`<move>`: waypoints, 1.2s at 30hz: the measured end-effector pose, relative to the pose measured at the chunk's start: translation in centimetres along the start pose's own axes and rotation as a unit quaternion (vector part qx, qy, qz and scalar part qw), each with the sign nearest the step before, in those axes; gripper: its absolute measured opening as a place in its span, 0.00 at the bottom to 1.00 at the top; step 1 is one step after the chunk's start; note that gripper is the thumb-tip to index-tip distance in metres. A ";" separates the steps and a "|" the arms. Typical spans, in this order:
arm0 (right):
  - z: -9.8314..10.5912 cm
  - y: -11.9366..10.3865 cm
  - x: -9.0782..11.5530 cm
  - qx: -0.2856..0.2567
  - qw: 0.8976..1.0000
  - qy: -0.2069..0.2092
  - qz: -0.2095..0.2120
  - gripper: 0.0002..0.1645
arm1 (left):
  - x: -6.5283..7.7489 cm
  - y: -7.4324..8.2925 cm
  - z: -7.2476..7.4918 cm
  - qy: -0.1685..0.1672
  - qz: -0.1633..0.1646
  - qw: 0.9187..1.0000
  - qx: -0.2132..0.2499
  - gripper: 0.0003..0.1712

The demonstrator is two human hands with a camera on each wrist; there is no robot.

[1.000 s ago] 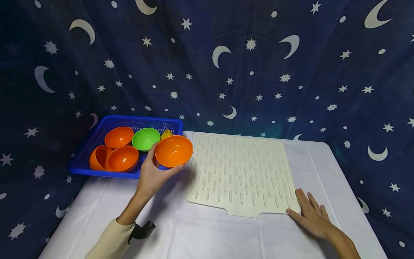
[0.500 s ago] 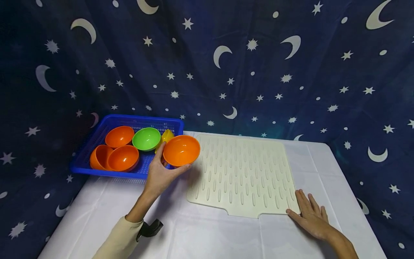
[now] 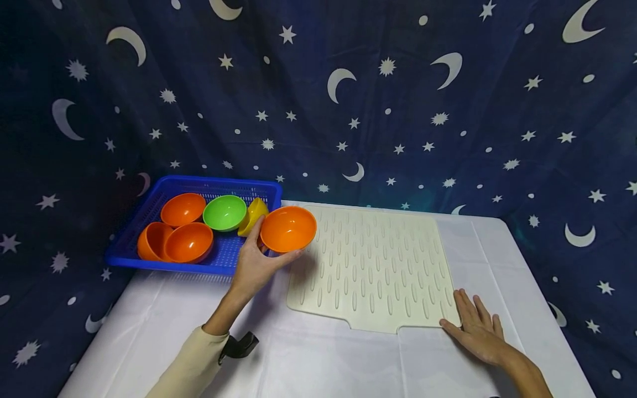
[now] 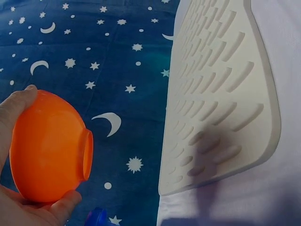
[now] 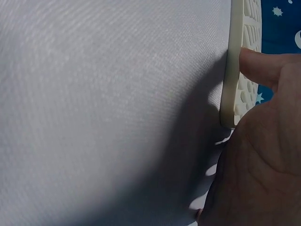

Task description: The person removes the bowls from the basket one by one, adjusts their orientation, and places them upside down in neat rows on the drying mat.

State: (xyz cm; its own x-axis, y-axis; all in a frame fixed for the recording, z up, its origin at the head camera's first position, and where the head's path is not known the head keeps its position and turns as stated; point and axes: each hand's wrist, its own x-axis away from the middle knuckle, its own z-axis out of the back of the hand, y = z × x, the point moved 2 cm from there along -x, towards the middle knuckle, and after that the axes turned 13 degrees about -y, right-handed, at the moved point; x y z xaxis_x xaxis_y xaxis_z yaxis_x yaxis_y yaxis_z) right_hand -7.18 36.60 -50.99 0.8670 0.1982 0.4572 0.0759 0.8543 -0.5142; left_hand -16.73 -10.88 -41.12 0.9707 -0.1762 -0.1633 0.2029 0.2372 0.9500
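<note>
An orange bowl (image 3: 288,229) is gripped at its side by my left hand (image 3: 255,269), thumb below and fingers behind. It hovers upright between the blue basket and the cream ridged drying mat (image 3: 368,265). In the left wrist view the bowl (image 4: 49,148) shows its outer wall and foot ring, apart from the mat. My right hand (image 3: 480,334) lies with fingers spread at the mat's near right corner. In the right wrist view its thumb touches the edge of the mat (image 5: 232,70).
The blue basket (image 3: 219,269) at the left holds several bowls: orange ones (image 3: 189,243), a green bowl (image 3: 225,213) and a tilted yellow bowl (image 3: 252,215). A white cloth (image 3: 328,365) covers the table. A dark curtain (image 3: 298,72) with moons and stars hangs behind.
My left hand has carried the orange bowl rightward, away from the basket to above the mat's left edge. More of the yellow bowl shows. The right hand stays in place.
</note>
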 end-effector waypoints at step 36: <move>-0.6 0.9 -0.4 -0.007 0.999 0.022 0.031 0.57 | -1.0 -0.7 -5.1 -0.037 0.013 0.999 0.029 0.63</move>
State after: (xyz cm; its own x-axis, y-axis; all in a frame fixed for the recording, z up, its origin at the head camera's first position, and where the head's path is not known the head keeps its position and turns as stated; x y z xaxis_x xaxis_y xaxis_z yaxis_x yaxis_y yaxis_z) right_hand -7.19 37.00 -52.04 0.8913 0.2290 0.3914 0.0278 0.8339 -0.5513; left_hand -17.23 -5.97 -43.00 0.9628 -0.2418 -0.1207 0.1683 0.1869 0.9678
